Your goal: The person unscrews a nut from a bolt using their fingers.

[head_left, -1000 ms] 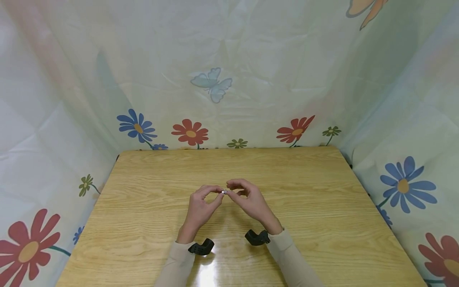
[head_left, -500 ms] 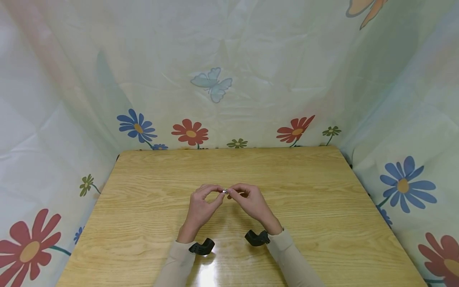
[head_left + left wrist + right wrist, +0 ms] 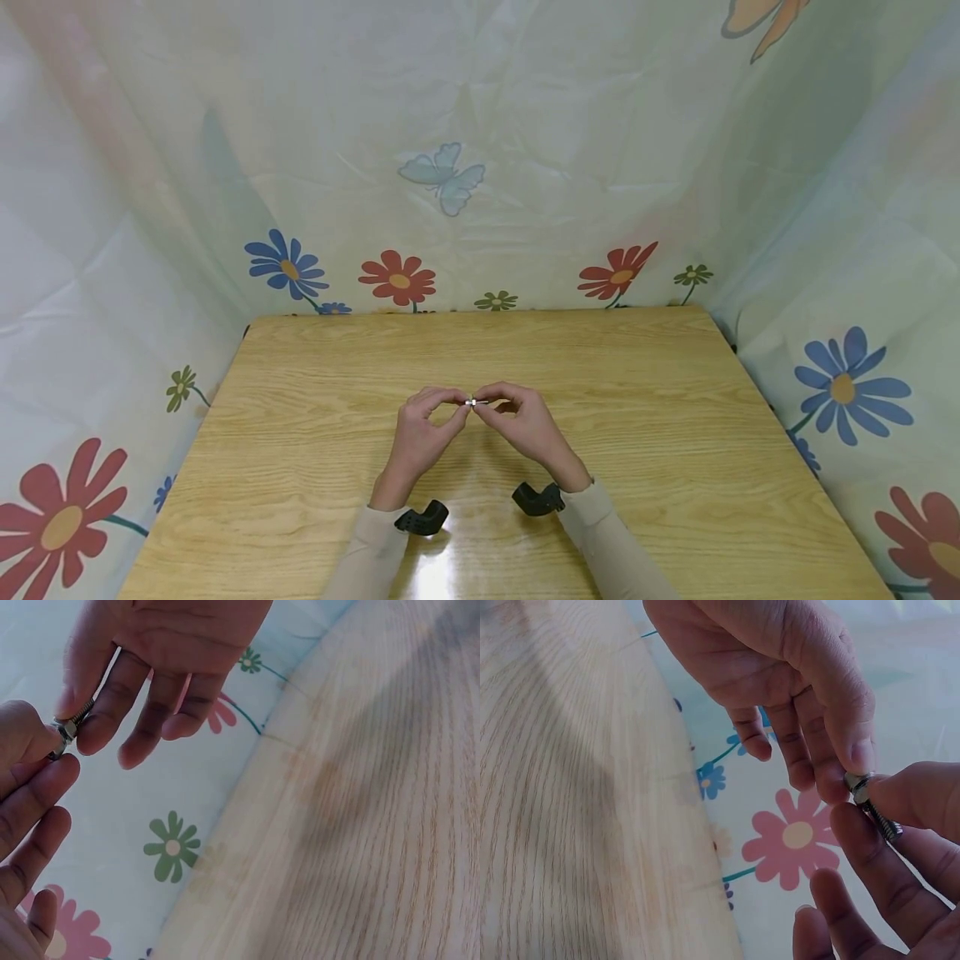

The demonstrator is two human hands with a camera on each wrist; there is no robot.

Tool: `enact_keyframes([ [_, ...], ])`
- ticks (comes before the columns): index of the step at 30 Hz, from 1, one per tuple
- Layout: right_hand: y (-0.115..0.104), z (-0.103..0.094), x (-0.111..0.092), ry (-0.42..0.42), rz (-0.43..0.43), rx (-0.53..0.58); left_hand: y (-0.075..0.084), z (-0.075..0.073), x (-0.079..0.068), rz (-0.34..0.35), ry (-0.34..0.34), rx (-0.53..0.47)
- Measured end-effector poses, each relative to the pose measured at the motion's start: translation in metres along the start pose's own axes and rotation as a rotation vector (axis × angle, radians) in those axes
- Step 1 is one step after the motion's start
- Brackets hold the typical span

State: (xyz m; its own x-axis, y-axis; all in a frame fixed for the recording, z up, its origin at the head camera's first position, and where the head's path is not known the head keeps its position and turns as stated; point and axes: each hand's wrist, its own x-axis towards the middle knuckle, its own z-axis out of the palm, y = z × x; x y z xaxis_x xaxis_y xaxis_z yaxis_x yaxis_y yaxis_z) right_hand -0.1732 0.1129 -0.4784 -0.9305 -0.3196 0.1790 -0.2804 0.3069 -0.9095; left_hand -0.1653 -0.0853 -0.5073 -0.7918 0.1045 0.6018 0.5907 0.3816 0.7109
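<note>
Above the middle of the table, both hands meet at a small silver bolt (image 3: 483, 402) with a hex nut (image 3: 68, 730) on its thread. My left hand (image 3: 422, 433) pinches the head end between thumb and forefinger, and its fingertips cover most of the head. From the other side, the thumb and forefinger of my right hand (image 3: 528, 425) lie either side of the nut, pinching it. Past the nut, the threaded shank (image 3: 887, 826) points toward the right palm. The other fingers of the right hand are loosely bent beneath.
The hands are over a light wooden table (image 3: 300, 383). A pale curtain (image 3: 525, 100) printed with flowers and butterflies hangs behind and at both sides. Black wrist cameras sit at the left cuff (image 3: 423, 517) and the right cuff (image 3: 538, 498).
The right forefinger, raised off the bolt a second ago, came down to the thumb. The right fingertips have since shifted, and more of the shank shows now. The left hand stays put.
</note>
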Motion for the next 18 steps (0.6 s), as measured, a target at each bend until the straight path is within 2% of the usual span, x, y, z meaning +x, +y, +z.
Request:
enact_keyframes([
  [9, 0.0029, -0.0008, -0.0003, 0.003, -0.077, 0.008, 0.0002, 0.0013, -0.0006, 0.008, 0.011, -0.003],
  [18, -0.0016, -0.0022, -0.0006, 0.023, -0.066, 0.021, 0.0012, -0.0004, -0.0001, -0.014, 0.003, -0.004],
])
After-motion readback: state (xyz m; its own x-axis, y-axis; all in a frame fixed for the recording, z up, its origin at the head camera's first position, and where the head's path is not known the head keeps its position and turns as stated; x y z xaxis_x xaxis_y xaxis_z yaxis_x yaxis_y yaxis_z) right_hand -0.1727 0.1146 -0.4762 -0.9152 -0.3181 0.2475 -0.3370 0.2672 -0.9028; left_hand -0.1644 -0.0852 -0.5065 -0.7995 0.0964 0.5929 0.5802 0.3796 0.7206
